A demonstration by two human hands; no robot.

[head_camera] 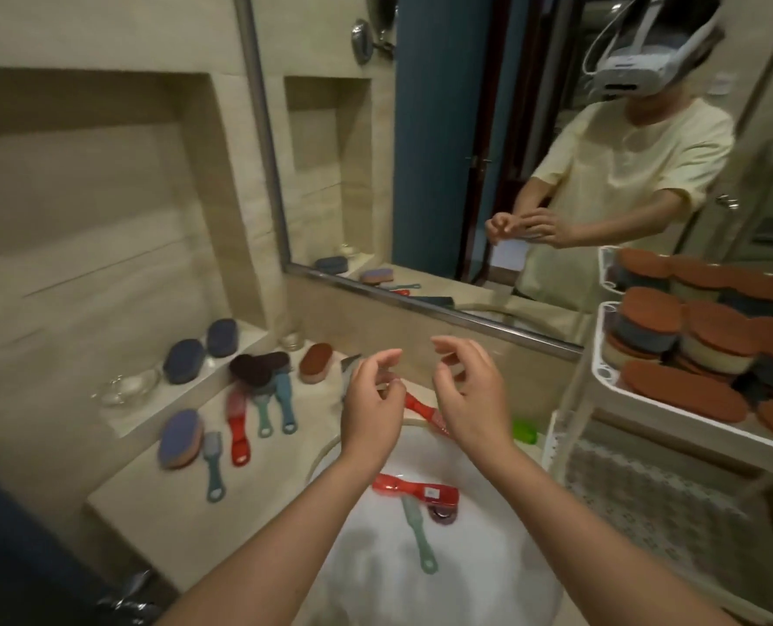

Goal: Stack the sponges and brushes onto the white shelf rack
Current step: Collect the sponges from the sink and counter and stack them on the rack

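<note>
Sink surface: left grip (371, 399) & right grip (470, 399) both loose, empty, above red brush (420, 411). Its axis runs far-left to near-right. White rack (610, 381) is to the right, nearer right grip.

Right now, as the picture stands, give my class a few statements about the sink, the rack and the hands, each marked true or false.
1. A red brush lies in the sink. True.
2. The white rack is empty. False: brown-topped sponges are stacked on it.
3. Two blue sponges sit on the wall ledge. True.
4. Each hand holds a brush. False: the left hand and right hand hover over the sink, holding nothing.
</note>
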